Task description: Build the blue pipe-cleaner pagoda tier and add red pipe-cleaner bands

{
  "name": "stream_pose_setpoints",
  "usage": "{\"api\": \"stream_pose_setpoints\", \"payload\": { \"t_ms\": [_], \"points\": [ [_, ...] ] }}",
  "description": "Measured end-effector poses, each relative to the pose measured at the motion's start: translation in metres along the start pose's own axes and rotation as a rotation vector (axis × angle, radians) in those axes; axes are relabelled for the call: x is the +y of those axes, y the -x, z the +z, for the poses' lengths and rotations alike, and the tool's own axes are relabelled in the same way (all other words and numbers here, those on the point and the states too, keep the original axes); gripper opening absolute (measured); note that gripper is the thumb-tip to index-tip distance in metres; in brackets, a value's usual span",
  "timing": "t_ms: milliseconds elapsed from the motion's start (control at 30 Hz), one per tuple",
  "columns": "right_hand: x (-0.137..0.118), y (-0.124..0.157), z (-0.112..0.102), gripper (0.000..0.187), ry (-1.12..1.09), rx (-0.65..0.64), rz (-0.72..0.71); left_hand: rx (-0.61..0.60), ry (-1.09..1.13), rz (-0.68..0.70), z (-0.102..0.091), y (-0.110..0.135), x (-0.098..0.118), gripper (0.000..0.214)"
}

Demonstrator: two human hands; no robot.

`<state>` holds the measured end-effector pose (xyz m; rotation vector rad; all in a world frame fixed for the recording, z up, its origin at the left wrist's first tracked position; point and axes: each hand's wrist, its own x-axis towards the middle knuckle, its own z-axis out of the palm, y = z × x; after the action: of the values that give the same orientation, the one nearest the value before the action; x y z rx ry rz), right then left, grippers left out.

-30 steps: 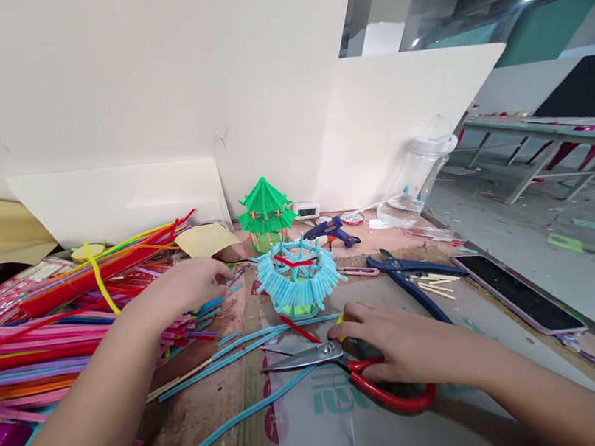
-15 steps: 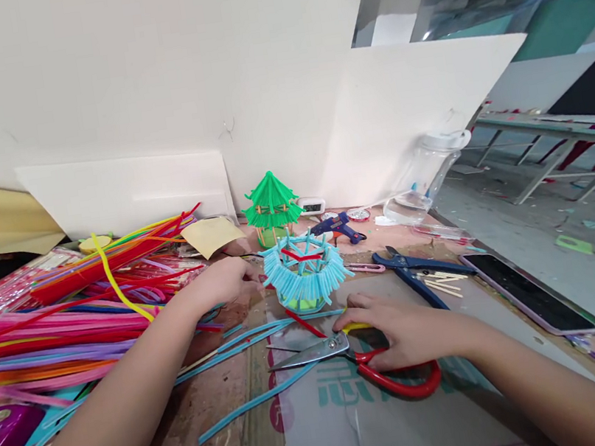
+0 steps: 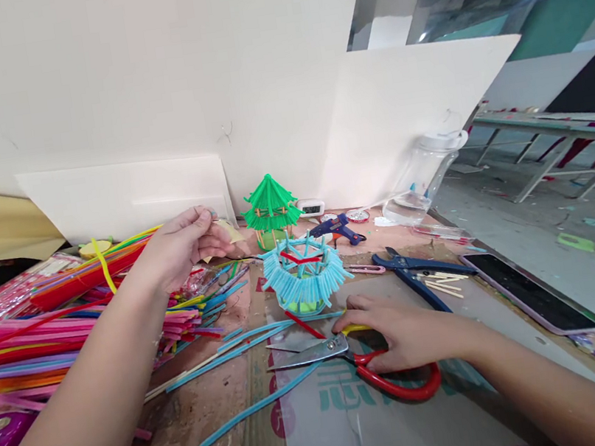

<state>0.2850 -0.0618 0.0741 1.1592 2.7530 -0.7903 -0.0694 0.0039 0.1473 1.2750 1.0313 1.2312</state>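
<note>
My left hand (image 3: 186, 245) is raised over the left pile, thumb and forefinger pinched on a tiny bluish bit too small to make out. My right hand (image 3: 397, 331) is curled over the red-handled scissors (image 3: 317, 353), which lie on the mat with blades parted and pointing left. By its fingertips a yellow strip (image 3: 356, 328) shows. Just behind the scissors stands a small round structure fringed with light-blue pipe cleaners (image 3: 306, 281), with red pieces on top. Blue pipe cleaners (image 3: 258, 409) lie left of the blades.
Bundles of coloured pipe cleaners (image 3: 29, 337) cover the left side. A green-roofed model pavilion (image 3: 271, 208) stands behind, near a glue gun (image 3: 340, 228). Blue-handled pliers (image 3: 414, 273), a phone (image 3: 531, 292) and a clear jug (image 3: 425, 178) are to the right.
My left hand has lifted from beside the blue-fringed structure, moving up and left. My right hand and the scissors have stayed in place.
</note>
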Motion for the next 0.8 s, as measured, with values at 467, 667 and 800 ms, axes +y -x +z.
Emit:
{"api": "stream_pose_setpoints", "payload": {
  "t_ms": [467,667,800],
  "points": [
    [0.0,0.0,0.0,0.057,-0.009,0.005,-0.005,-0.164,-0.801,-0.054,0.007,-0.007,-0.027,0.036],
    [0.0,0.001,0.001,0.058,-0.029,0.01,0.0,-0.367,-0.483,-0.18,0.008,-0.017,-0.052,0.046],
    [-0.001,0.0,0.0,0.058,-0.014,0.008,0.004,-0.356,-0.405,-0.214,0.013,-0.02,-0.06,0.056]
  ]
}}
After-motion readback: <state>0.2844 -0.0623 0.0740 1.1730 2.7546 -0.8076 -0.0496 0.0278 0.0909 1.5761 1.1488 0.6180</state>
